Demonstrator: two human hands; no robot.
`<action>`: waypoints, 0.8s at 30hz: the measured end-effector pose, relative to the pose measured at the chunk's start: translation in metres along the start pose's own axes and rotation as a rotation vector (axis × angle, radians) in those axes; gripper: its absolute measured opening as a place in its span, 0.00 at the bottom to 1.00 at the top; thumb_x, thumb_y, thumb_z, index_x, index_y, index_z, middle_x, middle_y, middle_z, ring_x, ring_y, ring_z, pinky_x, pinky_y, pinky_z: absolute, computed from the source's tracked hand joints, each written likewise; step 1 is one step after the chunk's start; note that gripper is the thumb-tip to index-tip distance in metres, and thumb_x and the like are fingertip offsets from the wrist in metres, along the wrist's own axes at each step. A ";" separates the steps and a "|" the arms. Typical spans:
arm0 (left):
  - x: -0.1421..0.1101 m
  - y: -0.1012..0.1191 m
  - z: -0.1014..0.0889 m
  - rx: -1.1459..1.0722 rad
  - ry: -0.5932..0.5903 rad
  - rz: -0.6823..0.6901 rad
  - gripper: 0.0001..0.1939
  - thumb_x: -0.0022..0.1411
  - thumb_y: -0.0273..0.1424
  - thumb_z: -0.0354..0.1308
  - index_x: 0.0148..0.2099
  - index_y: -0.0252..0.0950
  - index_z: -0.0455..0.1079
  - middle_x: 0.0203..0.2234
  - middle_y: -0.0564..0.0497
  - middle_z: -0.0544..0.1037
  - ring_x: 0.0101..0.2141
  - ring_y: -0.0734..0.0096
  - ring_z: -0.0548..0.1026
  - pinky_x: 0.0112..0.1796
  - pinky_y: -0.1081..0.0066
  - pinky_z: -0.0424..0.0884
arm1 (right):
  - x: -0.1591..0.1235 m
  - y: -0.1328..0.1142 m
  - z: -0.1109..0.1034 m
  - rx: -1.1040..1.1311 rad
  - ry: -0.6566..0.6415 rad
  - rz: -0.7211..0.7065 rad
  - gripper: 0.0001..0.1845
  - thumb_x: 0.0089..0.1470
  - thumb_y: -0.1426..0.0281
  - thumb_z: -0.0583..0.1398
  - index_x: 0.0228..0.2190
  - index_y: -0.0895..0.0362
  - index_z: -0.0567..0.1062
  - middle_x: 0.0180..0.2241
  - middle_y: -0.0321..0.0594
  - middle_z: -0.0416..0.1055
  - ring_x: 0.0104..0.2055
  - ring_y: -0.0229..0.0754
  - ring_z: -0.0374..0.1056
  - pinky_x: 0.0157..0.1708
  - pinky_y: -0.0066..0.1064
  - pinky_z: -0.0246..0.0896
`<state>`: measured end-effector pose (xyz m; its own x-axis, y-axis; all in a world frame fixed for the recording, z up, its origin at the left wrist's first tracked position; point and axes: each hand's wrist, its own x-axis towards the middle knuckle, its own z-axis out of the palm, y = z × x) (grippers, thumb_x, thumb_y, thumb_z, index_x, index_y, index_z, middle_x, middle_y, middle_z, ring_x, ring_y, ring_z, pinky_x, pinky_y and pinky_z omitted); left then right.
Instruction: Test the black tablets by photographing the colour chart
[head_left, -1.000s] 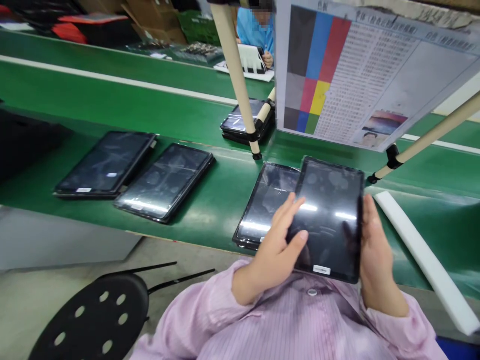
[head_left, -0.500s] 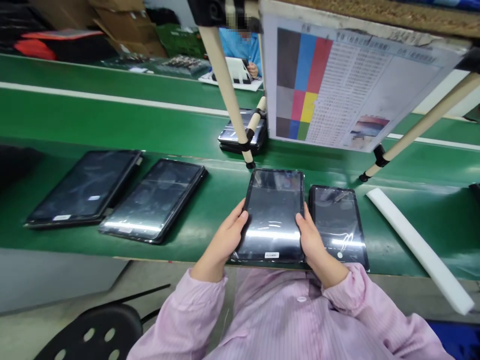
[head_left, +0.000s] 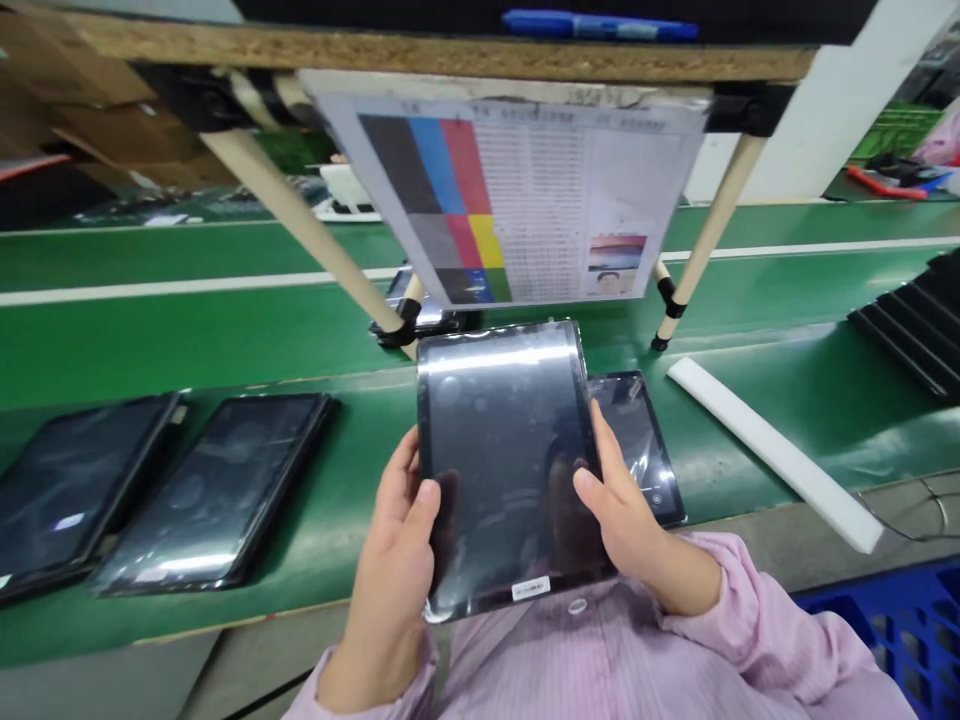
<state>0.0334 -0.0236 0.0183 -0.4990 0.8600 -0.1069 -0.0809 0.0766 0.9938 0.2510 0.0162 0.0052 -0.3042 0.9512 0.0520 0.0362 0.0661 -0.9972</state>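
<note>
Head view: film-wrapped black tablet [head_left: 502,460] held up in both hands, tilted, over the near edge of the green worktop [head_left: 180,340]. Screen dark; white barcode label [head_left: 531,589] at its lower edge, pale glare band [head_left: 495,355] across the top. Left hand [head_left: 394,560] curled shut around the left side, thumb on the front near the rim. Right hand [head_left: 637,520] closed on the right side, thumb and index finger lying on the front. Pink striped sleeve [head_left: 720,610] at the right wrist. Just behind, partly under the held one, a second tablet [head_left: 637,450] lies flat. Two more black tablets [head_left: 217,490] to the left. White foam strip [head_left: 772,450] to the right; colour chart sheet [head_left: 510,190] beyond. Judged: rim grip suits this, with pressure on the edges, thumbs away from mid-screen, and the tilt set so glare hides little.
</note>
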 end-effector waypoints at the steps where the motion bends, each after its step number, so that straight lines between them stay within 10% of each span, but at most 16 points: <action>1: -0.003 0.001 0.009 -0.013 -0.022 -0.007 0.38 0.63 0.54 0.65 0.71 0.47 0.67 0.70 0.50 0.70 0.70 0.50 0.67 0.70 0.56 0.62 | -0.006 -0.004 -0.010 -0.039 -0.007 -0.061 0.46 0.68 0.46 0.55 0.76 0.44 0.43 0.79 0.29 0.34 0.81 0.47 0.29 0.80 0.50 0.25; 8: -0.013 0.010 0.092 0.047 -0.184 -0.114 0.37 0.63 0.54 0.64 0.69 0.46 0.68 0.60 0.49 0.80 0.63 0.49 0.76 0.63 0.55 0.73 | -0.041 -0.024 -0.088 -0.016 0.115 -0.215 0.47 0.65 0.45 0.59 0.76 0.41 0.47 0.79 0.31 0.39 0.81 0.53 0.34 0.79 0.54 0.31; 12: -0.015 0.027 0.162 0.052 -0.375 -0.114 0.33 0.67 0.48 0.62 0.70 0.45 0.66 0.58 0.47 0.81 0.56 0.52 0.81 0.57 0.55 0.79 | -0.058 -0.014 -0.124 0.477 0.608 -0.149 0.44 0.60 0.41 0.61 0.70 0.44 0.61 0.74 0.44 0.56 0.67 0.60 0.67 0.66 0.59 0.65; 15: -0.028 0.030 0.221 -0.007 -0.488 -0.092 0.31 0.71 0.43 0.58 0.72 0.44 0.61 0.61 0.46 0.78 0.59 0.57 0.79 0.59 0.59 0.76 | -0.071 -0.003 -0.128 0.676 1.023 -0.180 0.39 0.60 0.41 0.59 0.65 0.47 0.67 0.68 0.49 0.66 0.58 0.56 0.74 0.58 0.57 0.73; 20: -0.070 0.013 0.316 -0.091 -0.581 -0.036 0.31 0.76 0.37 0.52 0.75 0.42 0.50 0.67 0.42 0.71 0.65 0.62 0.73 0.65 0.59 0.68 | -0.068 0.005 -0.145 0.578 1.268 -0.252 0.40 0.57 0.54 0.67 0.66 0.38 0.61 0.64 0.41 0.72 0.57 0.50 0.75 0.58 0.56 0.73; 24: -0.081 0.008 0.355 -0.063 -0.890 0.128 0.39 0.75 0.35 0.54 0.79 0.40 0.40 0.74 0.38 0.61 0.71 0.58 0.64 0.70 0.55 0.59 | -0.063 0.024 -0.228 0.281 1.422 -0.245 0.36 0.54 0.57 0.69 0.61 0.46 0.67 0.57 0.42 0.77 0.51 0.49 0.78 0.55 0.57 0.75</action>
<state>0.3792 0.0867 0.0457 0.3435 0.9344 0.0943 -0.1308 -0.0518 0.9901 0.4878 0.0261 -0.0091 0.9027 0.4260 0.0600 -0.1105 0.3644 -0.9247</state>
